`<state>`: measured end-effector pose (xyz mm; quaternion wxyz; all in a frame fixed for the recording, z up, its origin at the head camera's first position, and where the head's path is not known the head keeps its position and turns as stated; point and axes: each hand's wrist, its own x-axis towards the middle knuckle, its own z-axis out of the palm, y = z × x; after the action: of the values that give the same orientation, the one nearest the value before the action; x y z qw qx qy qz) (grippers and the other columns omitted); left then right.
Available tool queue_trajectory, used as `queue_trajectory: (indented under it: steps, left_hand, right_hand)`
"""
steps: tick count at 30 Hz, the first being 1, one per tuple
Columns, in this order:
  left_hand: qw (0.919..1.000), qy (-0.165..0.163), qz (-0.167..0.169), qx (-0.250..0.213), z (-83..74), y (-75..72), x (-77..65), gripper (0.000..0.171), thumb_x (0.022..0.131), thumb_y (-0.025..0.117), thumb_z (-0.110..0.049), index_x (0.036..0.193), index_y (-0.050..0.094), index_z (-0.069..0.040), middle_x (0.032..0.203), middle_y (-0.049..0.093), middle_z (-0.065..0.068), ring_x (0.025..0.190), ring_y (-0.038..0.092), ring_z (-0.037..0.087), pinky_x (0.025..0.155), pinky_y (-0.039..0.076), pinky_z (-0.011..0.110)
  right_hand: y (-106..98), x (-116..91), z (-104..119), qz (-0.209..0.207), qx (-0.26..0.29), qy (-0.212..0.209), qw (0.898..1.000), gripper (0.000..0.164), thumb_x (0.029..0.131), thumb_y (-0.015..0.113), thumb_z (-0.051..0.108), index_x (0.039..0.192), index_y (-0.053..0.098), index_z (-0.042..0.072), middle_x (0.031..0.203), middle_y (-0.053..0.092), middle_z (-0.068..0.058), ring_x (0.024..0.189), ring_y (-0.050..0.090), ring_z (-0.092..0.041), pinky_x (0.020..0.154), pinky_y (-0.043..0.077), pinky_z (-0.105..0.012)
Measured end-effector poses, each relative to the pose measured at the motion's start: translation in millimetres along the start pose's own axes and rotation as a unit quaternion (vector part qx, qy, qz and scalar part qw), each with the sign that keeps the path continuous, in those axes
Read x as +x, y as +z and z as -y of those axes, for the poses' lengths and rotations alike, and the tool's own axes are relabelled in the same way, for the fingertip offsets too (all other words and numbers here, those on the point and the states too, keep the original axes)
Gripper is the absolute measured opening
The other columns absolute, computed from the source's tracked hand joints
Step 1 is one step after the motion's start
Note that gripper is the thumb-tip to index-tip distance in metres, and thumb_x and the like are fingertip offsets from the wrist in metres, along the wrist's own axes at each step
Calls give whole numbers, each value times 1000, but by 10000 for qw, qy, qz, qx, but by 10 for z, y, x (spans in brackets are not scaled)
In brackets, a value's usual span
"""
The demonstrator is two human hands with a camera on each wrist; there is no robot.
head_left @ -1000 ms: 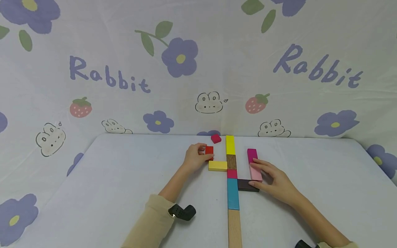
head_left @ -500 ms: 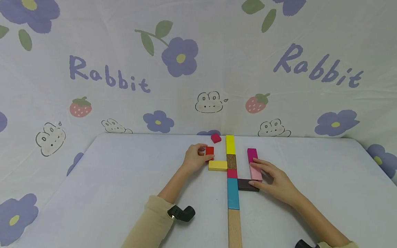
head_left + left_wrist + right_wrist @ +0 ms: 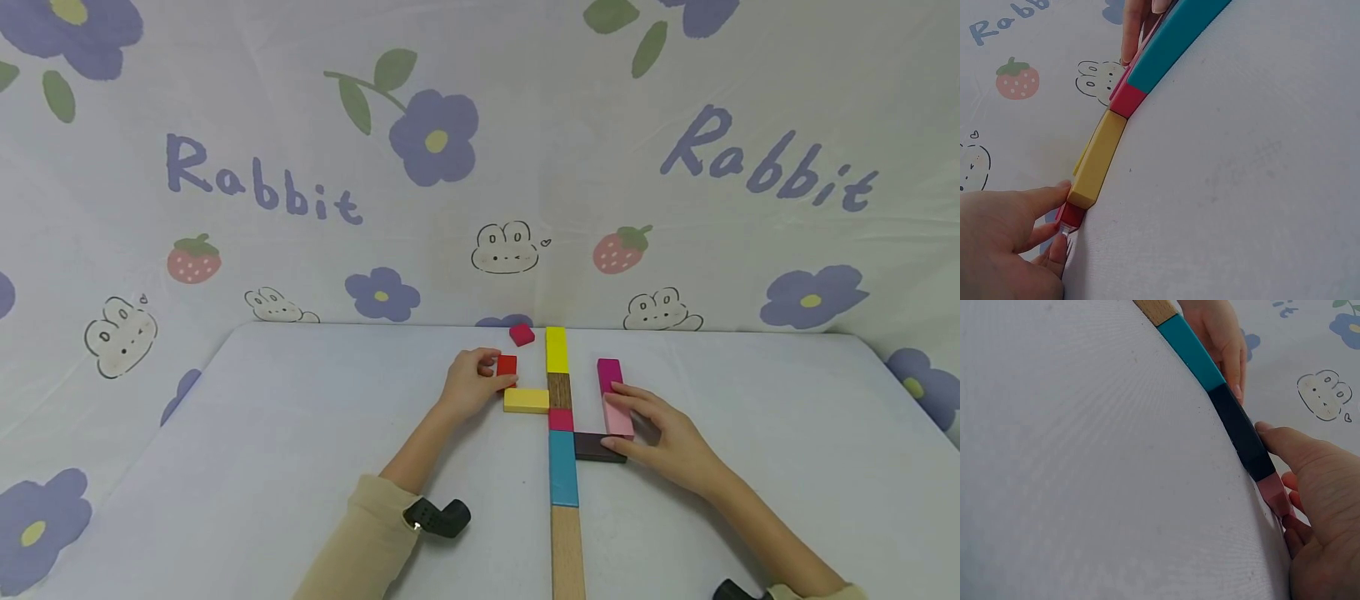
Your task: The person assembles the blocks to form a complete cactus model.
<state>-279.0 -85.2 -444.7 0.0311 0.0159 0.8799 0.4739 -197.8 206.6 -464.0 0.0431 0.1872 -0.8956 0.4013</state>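
My left hand (image 3: 471, 385) pinches a small red block (image 3: 507, 364) between thumb and fingers. That block stands at the outer end of a pale yellow block (image 3: 527, 401), which juts left from a central column. In the left wrist view, the thumb lies at the corner where the red block meets the yellow block (image 3: 1099, 159). My right hand (image 3: 678, 442) holds a light pink block (image 3: 617, 417), its thumb against the outer end of a black block (image 3: 592, 447). Beyond the pink block, in line with it, lies a magenta block (image 3: 609, 372). The right wrist view shows the pink block (image 3: 1274, 494) partly behind fingers.
The central column runs from a bright yellow block (image 3: 557, 350) through a brown block (image 3: 559, 391), a crimson block (image 3: 561, 420) and a blue block (image 3: 564, 468) to a plain wooden block (image 3: 567, 550). A loose red piece (image 3: 522, 335) lies at the table's back edge, before a printed cloth (image 3: 300, 100).
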Motion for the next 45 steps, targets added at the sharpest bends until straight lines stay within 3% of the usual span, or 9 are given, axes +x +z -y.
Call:
queue_trajectory:
  steps: [17,30,45]
  left_hand:
    - [9999,-94,58,-96,-3,-20,44,52,96,78,-21,143,62,-5,132,62,18,114,59,29,96,61,36]
    - [9997,187,85,-165,-92,-137,311,46,102,71,-18,144,61,-2,137,62,18,122,60,33,101,59,40]
    - [9994,206,-44,-292,-199,-17,586,44,102,70,-13,142,61,2,136,62,19,125,58,34,106,56,41]
  right_hand:
    - [-1,-15,-8,9,61,-52,10000,62,89,86,23,143,63,2,157,51,-22,148,41,-50,116,34,-72]
    - [1,-6,-24,6,32,17,10000,63,89,86,23,143,63,1,157,51,-23,148,41,-49,117,35,-71]
    - [-2,1,-6,-3,144,-91,9999,62,89,86,23,143,63,2,157,51,-22,148,41,-49,117,35,-70]
